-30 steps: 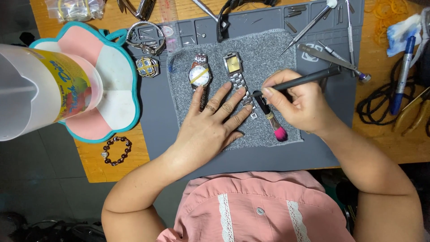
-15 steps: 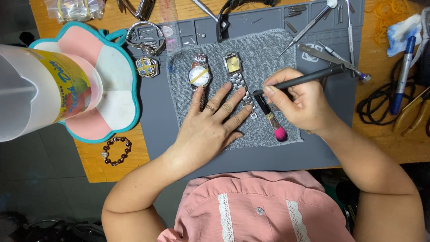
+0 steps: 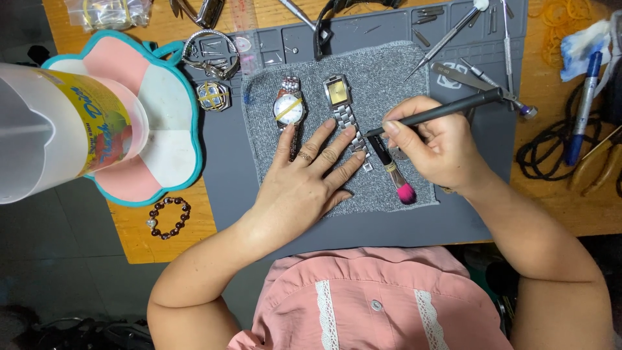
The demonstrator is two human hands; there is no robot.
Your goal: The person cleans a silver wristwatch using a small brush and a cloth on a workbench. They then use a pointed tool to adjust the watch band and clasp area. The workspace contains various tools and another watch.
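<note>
My left hand (image 3: 310,176) lies flat on a grey cloth (image 3: 389,84), fingers spread, fingertips pressing the metal bands of two watches. One is a round white-faced watch (image 3: 289,105), the other a rectangular gold-faced watch (image 3: 338,94). My right hand (image 3: 433,144) grips a thin dark tool (image 3: 453,107) like a pen, its tip pointing at the gold-faced watch's band next to my left fingertips. A small brush with a pink tip (image 3: 396,178) lies on the cloth under my right hand.
The cloth sits on a grey work mat (image 3: 402,227) on a wooden table. A teal-rimmed pink tray (image 3: 175,104), a translucent jug (image 3: 58,129), a bead bracelet (image 3: 167,218), another watch (image 3: 210,58), tweezers and screwdrivers (image 3: 473,71), a blue pen (image 3: 583,104) and black cord (image 3: 551,146) surround it.
</note>
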